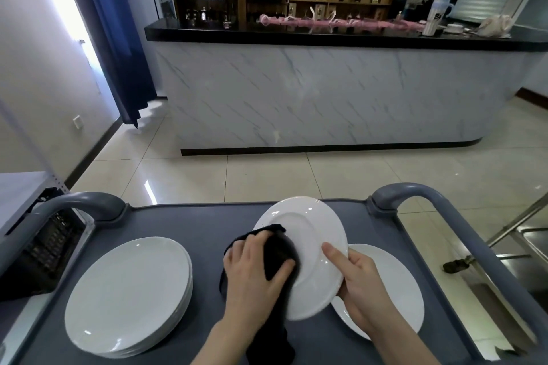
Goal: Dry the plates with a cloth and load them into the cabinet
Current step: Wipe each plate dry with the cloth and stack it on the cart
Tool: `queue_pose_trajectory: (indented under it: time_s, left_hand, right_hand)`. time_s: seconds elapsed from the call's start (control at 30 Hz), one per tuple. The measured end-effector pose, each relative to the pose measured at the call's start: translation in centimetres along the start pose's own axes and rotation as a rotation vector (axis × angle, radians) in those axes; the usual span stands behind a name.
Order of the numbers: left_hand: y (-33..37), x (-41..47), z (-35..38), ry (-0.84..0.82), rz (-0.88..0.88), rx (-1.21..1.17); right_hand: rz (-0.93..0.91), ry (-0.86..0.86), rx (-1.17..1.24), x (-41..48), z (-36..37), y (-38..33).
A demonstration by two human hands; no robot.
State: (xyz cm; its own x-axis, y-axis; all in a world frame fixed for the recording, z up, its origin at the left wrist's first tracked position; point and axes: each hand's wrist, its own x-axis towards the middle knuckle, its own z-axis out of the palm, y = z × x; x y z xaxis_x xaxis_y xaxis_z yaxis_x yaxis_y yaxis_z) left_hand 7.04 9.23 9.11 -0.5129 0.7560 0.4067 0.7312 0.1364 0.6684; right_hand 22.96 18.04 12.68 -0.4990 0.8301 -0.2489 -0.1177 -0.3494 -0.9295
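- You hold a round white ceramic plate (308, 234) above the middle of the grey plastic trolley table (207, 222). It is tilted: its far rim is raised toward the table's far edge and its near rim dips toward you.
- The plate's broad face is turned up toward you. It reads as an oval stretched from the table's far edge to its near edge.
- Your right hand (363, 278) grips the plate at its right rim. The thumb lies on the face, and the other fingers (353, 259) curl round the rim to the hidden side.
- Your left hand (255, 272) is curled round a black cloth (281, 255) and presses it against the left half of the plate's face. Its fingers (252, 241) lie on top of the bunched cloth.
- The loose end of the cloth hangs below your left wrist, toward the table's near edge.
- A stack of white plates (127, 296) lies flat on the table's left part, well apart from the held plate.
- A single white plate (397, 284) lies flat on the table's right part, partly under the held plate and your right hand.
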Motion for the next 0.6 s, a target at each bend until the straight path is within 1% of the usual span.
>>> queue_pose_trajectory:
  time_s: [0.07,0.1,0.13,0.2,0.27,0.37,0.43,0.53,0.6]
  left_hand:
    - [0.5,-0.3,0.3,0.023,0.206,0.068]
    - [0.7,-0.1,0.2,-0.013,0.265,0.059]
    - [0.8,0.2,0.1,-0.073,0.296,0.026]
    - [0.7,0.9,-0.1,-0.231,0.300,-0.025]
    - [0.3,1.7,-0.1,-0.348,0.277,0.020]
    - [-0.4,3.1,-0.1,-0.444,0.194,0.048]
    - [-0.8,3.8,-0.1,-0.440,0.108,0.026]
    - [-1.3,3.7,0.0,-0.372,-0.085,-0.072]
    - [-1.4,2.6,-0.1,-0.336,-0.133,-0.101]
  right_hand:
    - [-0.004,-0.024,-0.020,-0.1,0.4,0.0]
    - [-0.002,-0.034,-0.023,-0.2,0.5,0.0]
    - [0.002,-0.041,-0.027,-0.3,0.6,0.1]
    - [0.008,-0.041,-0.049,-0.5,0.7,0.5]
    - [0.014,-0.034,-0.079,-0.7,0.9,0.8]
    - [0.012,-0.023,-0.102,-1.1,1.1,1.1]
    - [-0.010,-0.019,-0.097,-1.2,1.1,0.9]
    - [-0.050,-0.007,-0.088,-1.0,1.1,0.4]
    - [-0.070,-0.006,-0.083,-0.9,1.2,-0.1]
